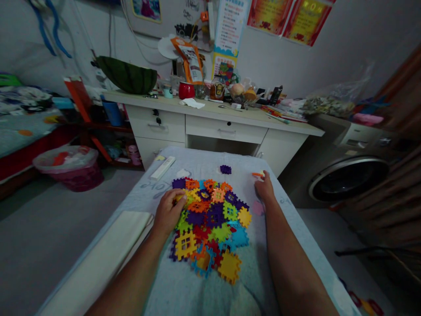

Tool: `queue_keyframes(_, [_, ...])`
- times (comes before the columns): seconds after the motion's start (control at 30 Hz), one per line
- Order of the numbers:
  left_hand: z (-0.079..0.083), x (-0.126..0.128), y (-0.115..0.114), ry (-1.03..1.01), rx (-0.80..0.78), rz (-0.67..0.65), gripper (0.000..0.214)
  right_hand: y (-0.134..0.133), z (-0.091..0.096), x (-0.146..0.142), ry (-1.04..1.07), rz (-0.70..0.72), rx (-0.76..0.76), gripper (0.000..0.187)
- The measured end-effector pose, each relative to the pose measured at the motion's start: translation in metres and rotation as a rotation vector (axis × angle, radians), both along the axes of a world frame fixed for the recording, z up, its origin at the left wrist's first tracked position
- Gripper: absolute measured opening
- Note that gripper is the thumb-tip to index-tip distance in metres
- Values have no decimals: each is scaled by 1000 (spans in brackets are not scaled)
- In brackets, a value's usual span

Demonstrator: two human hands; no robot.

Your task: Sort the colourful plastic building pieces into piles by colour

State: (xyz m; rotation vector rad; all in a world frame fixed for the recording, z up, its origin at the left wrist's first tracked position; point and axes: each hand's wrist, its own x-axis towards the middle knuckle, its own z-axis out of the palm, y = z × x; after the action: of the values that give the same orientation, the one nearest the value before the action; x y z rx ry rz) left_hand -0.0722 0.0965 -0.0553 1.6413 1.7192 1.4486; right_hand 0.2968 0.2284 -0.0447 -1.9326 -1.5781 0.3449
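A heap of colourful plastic interlocking blocks (215, 215), flat with notched edges and some with window cut-outs, lies in the middle of the cloth-covered table (253, 281). At the heap's left edge, my left hand (169, 210) is closed with thumb and fingers on a yellow interlocking block (180, 198), partly hidden by the fingers. Farther right and beyond the heap, my right hand (265, 188) pinches an orange interlocking block (257, 174), seen nearly edge-on. A single purple block (225, 169) rests apart, behind the heap.
On the table's left side lie a long white box-like object (98, 263) and a narrow white strip (163, 168). Behind stands a white desk (158, 127) bearing a watermelon piece (128, 75), jars and papers. A washing machine (348, 162) is at right, a pink bin (70, 173) at left.
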Motion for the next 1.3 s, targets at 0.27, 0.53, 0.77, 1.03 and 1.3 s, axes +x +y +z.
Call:
queue_keyframes(0.27, [0,0,1,4,14,7,26,-4,-1,-2,-186,-171,-115,46])
queue_keyframes(0.53, [-3,-2,2,5,-12,-2,27,5,3,-11,-245,-109,-215,38])
queue_keyframes(0.77, [-4,-2,1,1,-31,-17,28,21,12,-7,-258,-78,-247,42])
queue_keyframes(1.03, [-3,-2,2,-2,-41,-14,29,19,2,-8,-323,-87,-169,47])
queue_keyframes(1.3, [-1,-1,1,-3,-43,-19,33,24,0,-5,-416,-2,-221,46])
